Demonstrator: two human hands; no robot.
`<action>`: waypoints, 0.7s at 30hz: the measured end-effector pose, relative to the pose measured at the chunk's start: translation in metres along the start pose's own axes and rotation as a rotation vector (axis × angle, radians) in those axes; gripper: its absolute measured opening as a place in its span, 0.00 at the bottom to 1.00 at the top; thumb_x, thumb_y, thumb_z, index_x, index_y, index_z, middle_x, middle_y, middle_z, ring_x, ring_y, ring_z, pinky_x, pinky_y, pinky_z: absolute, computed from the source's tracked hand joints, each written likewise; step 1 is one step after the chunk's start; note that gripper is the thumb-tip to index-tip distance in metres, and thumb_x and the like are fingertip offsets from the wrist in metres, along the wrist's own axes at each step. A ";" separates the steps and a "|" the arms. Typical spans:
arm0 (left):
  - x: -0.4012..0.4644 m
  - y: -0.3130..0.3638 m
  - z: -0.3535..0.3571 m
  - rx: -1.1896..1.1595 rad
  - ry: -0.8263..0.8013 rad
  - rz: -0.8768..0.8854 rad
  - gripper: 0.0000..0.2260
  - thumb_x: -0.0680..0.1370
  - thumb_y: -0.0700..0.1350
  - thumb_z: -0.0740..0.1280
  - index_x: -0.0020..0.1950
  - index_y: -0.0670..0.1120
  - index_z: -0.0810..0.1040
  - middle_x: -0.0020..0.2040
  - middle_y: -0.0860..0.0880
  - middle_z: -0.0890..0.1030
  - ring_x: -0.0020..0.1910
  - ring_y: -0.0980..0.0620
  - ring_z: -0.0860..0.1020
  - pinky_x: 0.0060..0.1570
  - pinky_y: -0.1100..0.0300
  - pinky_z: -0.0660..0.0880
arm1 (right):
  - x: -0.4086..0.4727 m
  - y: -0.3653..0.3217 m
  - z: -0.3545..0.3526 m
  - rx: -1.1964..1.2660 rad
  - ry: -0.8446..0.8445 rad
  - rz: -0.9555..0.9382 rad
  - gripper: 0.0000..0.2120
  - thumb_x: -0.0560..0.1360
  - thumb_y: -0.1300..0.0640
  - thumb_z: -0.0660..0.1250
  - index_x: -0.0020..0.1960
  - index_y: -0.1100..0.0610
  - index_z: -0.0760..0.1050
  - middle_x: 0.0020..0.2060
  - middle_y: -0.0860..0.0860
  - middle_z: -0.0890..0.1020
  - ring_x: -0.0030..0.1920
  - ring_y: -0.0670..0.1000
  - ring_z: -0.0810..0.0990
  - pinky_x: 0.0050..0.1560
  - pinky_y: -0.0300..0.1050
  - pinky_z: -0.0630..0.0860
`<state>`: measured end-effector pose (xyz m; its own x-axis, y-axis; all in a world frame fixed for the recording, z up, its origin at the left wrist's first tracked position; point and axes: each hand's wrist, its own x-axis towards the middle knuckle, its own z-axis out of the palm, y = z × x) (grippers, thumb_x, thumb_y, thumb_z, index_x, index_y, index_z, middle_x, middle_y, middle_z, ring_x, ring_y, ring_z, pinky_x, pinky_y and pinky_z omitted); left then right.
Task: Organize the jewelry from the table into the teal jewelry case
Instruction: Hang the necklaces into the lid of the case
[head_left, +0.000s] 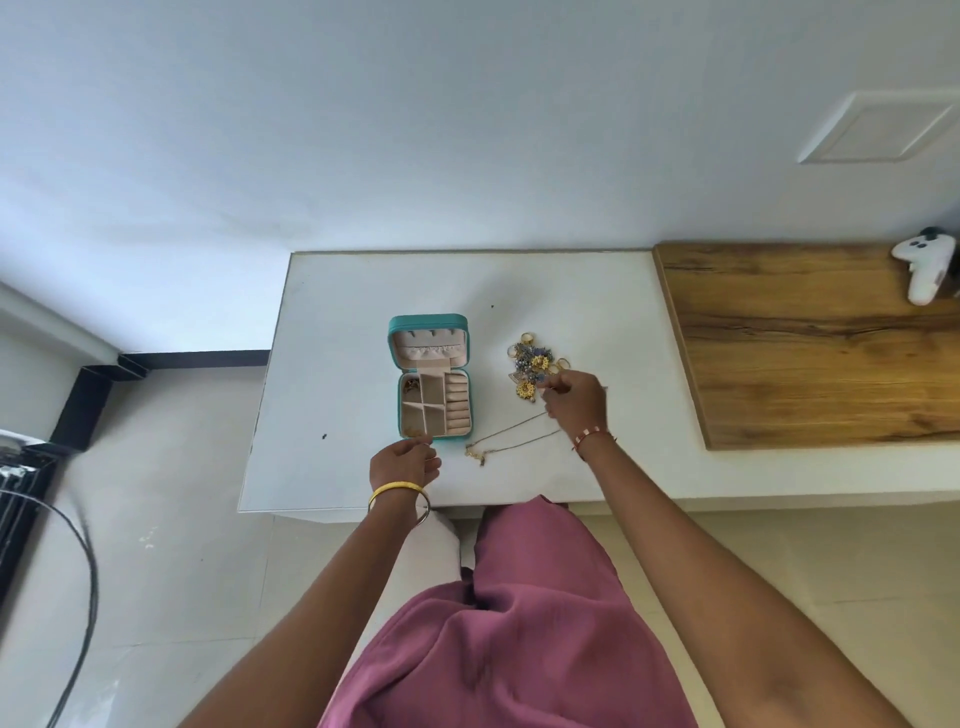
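Two bare hands reach over a white tabletop seen from above. Near its middle a teal jewelry case lies open, its lid tipped back to show a pale pocket with gathered trim. The lower tray is lined in pale pink and split into small square compartments on the left and a row of ring rolls on the right. The far left compartment holds a small dark and gold piece; the near left compartment holds a few tiny gold bits. No brand or writing can be read on the case.

Right of the case sits a loose jewelry pile of gold rings and blue and yellow flower pieces. A thin gold necklace lies just in front of the case.

The right hand is at the near edge of the pile, its fingers curled together as if pinching; what they hold cannot be told. The left hand hovers just in front of the case, fingers curled with the tips drawn together.

A wooden board lies to the right, with a white controller on it.
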<state>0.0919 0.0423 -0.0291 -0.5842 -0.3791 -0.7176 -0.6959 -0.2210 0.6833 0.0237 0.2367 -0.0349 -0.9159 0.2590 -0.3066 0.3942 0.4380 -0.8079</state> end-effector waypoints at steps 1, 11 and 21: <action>0.002 0.004 -0.004 -0.032 0.005 0.004 0.09 0.75 0.32 0.61 0.51 0.35 0.78 0.37 0.41 0.78 0.35 0.48 0.77 0.39 0.60 0.77 | -0.006 -0.007 0.011 -0.008 -0.032 -0.032 0.06 0.70 0.68 0.66 0.43 0.64 0.81 0.38 0.57 0.81 0.40 0.52 0.77 0.50 0.51 0.78; 0.038 0.037 -0.028 -0.147 0.065 0.053 0.10 0.76 0.32 0.59 0.51 0.36 0.78 0.35 0.44 0.77 0.34 0.50 0.77 0.41 0.59 0.76 | -0.029 -0.063 0.099 -0.397 -0.358 -0.319 0.07 0.73 0.62 0.66 0.48 0.62 0.80 0.47 0.59 0.83 0.49 0.57 0.80 0.50 0.45 0.76; 0.053 0.026 -0.030 -0.173 0.027 -0.040 0.11 0.75 0.32 0.59 0.54 0.36 0.78 0.43 0.40 0.79 0.43 0.45 0.78 0.45 0.56 0.77 | -0.033 -0.064 0.133 -1.033 -0.457 -0.578 0.10 0.76 0.66 0.60 0.55 0.66 0.76 0.50 0.61 0.80 0.50 0.61 0.80 0.48 0.50 0.76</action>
<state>0.0556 -0.0105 -0.0453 -0.5442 -0.3906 -0.7425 -0.6346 -0.3872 0.6688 0.0184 0.0853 -0.0402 -0.8346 -0.4229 -0.3530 -0.3843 0.9061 -0.1770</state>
